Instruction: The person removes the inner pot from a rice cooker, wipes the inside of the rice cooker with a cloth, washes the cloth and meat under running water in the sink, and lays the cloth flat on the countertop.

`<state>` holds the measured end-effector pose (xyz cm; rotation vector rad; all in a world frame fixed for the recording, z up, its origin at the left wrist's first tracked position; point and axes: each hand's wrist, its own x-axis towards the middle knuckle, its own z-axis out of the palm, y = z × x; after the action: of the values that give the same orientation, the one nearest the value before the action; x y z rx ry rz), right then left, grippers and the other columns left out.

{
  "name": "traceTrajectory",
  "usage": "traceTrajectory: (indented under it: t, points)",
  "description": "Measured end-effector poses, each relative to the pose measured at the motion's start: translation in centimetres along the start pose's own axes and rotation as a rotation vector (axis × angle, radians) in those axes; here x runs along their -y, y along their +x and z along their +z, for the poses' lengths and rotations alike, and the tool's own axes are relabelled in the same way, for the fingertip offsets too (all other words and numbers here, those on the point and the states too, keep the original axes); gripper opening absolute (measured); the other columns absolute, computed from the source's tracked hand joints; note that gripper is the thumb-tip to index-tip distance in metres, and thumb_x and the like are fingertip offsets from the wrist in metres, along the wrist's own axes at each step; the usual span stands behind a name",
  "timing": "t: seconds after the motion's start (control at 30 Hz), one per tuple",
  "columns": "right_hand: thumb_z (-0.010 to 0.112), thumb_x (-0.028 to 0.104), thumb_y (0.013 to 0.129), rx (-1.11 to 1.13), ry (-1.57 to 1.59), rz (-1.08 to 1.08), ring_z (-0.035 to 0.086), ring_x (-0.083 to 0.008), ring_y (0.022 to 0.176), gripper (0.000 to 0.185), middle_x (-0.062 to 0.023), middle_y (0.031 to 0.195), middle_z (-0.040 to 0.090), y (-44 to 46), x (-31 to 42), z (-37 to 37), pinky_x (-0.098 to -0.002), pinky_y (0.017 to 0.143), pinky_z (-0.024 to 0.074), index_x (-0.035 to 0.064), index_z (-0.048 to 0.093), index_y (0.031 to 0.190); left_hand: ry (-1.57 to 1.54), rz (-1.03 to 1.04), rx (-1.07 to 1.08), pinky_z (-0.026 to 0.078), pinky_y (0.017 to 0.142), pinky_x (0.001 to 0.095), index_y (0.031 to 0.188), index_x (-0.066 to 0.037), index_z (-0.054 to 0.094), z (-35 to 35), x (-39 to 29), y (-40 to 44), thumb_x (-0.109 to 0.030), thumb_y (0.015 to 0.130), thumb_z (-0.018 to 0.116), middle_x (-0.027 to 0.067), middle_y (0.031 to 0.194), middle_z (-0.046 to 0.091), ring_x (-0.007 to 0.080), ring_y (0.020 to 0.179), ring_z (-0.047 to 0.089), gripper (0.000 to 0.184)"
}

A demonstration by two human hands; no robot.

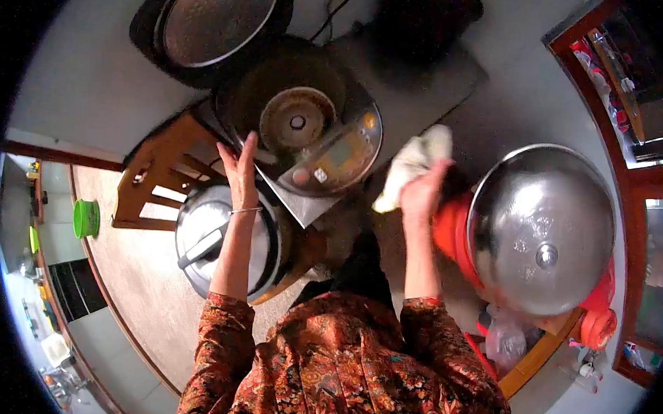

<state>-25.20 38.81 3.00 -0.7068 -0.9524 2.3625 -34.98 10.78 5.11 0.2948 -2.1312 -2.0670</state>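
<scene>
The open cooker (305, 132), its long axis running 11 to 5 o'clock, lies at 2 o'clock from the nearer left hand (240, 175), fingers spread beside it, contact unclear, and at 10 o'clock from the right hand (422, 196), closed around a pale cloth (413, 165).

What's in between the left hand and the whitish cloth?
The cooker's front panel, with its little screen, is between the left hand and the cloth. The head view shows that.
</scene>
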Motion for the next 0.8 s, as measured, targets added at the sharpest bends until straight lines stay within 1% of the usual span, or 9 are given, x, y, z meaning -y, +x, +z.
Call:
traceTrajectory:
  t: [0.07, 0.17, 0.23, 0.3, 0.4, 0.47, 0.57, 0.67, 0.8]
  points:
    - [0.036, 0.056, 0.090, 0.121, -0.137, 0.037, 0.038, -0.0224, 0.121, 0.069, -0.0116, 0.134, 0.038, 2.5, -3.3, -0.1, -0.0359, 0.102, 0.0282, 0.0005, 0.035, 0.131, 0.158, 0.067, -0.051, 0.032, 0.096, 0.0295, 0.137, 0.006, 0.015, 1.2, 2.1, 1.0, -0.034, 0.075, 0.068, 0.0163, 0.121, 0.046, 0.0238, 0.108, 0.045, 0.091]
    - [0.038, 0.052, 0.090, 0.247, -0.275, 0.133, 0.031, -0.0222, 0.127, 0.069, -0.0115, 0.141, 0.030, 4.5, -6.5, -2.0, -0.0359, 0.105, 0.0238, 0.0008, 0.029, 0.136, 0.035, -0.017, -0.059, 0.031, 0.096, 0.0305, 0.139, -0.001, 0.016, 2.1, 0.8, 0.4, -0.023, 0.070, 0.064, 0.0150, 0.128, 0.040, 0.0245, 0.111, 0.041, 0.087]
    - [0.037, 0.056, 0.088, 0.283, -0.352, 0.319, 0.039, -0.0246, 0.121, 0.068, -0.0122, 0.133, 0.041, 6.1, -4.0, 1.3, -0.0354, 0.102, 0.0270, 0.0015, 0.041, 0.129, 0.030, -0.018, -0.060, 0.030, 0.097, 0.0308, 0.140, -0.003, 0.017, 2.2, 0.7, 0.3, -0.019, 0.068, 0.060, 0.0138, 0.130, 0.037, 0.0250, 0.113, 0.039, 0.085]
    - [0.043, 0.053, 0.088, 0.244, -0.429, 0.620, 0.041, -0.0200, 0.118, 0.067, -0.0069, 0.132, 0.042, 11.6, -4.2, 3.5, -0.0338, 0.100, 0.0318, 0.0028, 0.037, 0.132, 0.105, -0.094, -0.133, 0.028, 0.098, 0.0312, 0.140, -0.004, 0.017, 2.7, 0.2, 0.4, -0.020, 0.068, 0.059, 0.0136, 0.131, 0.036, 0.0259, 0.114, 0.038, 0.084]
    - [0.041, 0.047, 0.091, 0.705, -0.631, 0.497, 0.049, -0.0187, 0.105, 0.055, -0.0071, 0.120, 0.052, 20.3, -9.0, 9.1, -0.0314, 0.095, 0.0353, 0.0056, 0.047, 0.126, 0.132, -0.113, -0.133, 0.024, 0.102, 0.0317, 0.141, -0.005, 0.017, 2.1, 1.4, 0.7, -0.021, 0.067, 0.057, 0.0140, 0.136, 0.030, 0.0261, 0.121, 0.032, 0.085]
    - [0.039, 0.043, 0.093, 0.789, -0.762, 0.600, 0.050, -0.0193, 0.104, 0.050, -0.0089, 0.117, 0.054, 24.0, -11.4, 16.6, -0.0309, 0.094, 0.0355, 0.0048, 0.050, 0.124, 0.185, -0.136, -0.148, 0.023, 0.103, 0.0327, 0.141, -0.005, 0.018, 2.2, 1.4, 1.1, -0.023, 0.066, 0.057, 0.0141, 0.137, 0.030, 0.0261, 0.122, 0.031, 0.086]
    - [0.037, 0.037, 0.094, 1.043, -0.690, 0.145, 0.049, -0.0226, 0.106, 0.047, -0.0105, 0.120, 0.053, 28.5, -20.5, 20.6, -0.0311, 0.096, 0.0345, 0.0030, 0.048, 0.125, 0.190, -0.146, -0.196, 0.022, 0.103, 0.0338, 0.140, -0.005, 0.020, 3.1, 0.6, 1.5, -0.024, 0.065, 0.057, 0.0138, 0.137, 0.029, 0.0262, 0.122, 0.031, 0.086]
    - [0.037, 0.035, 0.094, 1.118, -0.723, 0.090, 0.048, -0.0237, 0.108, 0.045, -0.0113, 0.121, 0.052, 30.1, -23.5, 21.4, -0.0316, 0.097, 0.0335, 0.0036, 0.047, 0.126, 0.153, -0.119, -0.197, 0.022, 0.104, 0.0345, 0.141, -0.007, 0.020, 3.2, 0.4, 1.5, -0.023, 0.064, 0.056, 0.0138, 0.138, 0.029, 0.0269, 0.122, 0.031, 0.087]
    - [0.037, 0.032, 0.094, 1.096, -0.817, 0.078, 0.047, -0.0252, 0.111, 0.044, -0.0124, 0.122, 0.050, 30.1, -21.9, 15.4, -0.0324, 0.098, 0.0322, 0.0044, 0.046, 0.127, 0.280, -0.173, -0.250, 0.020, 0.105, 0.0350, 0.142, -0.006, 0.015, 2.8, 0.7, 1.5, -0.022, 0.066, 0.058, 0.0145, 0.142, 0.024, 0.0275, 0.125, 0.028, 0.089]
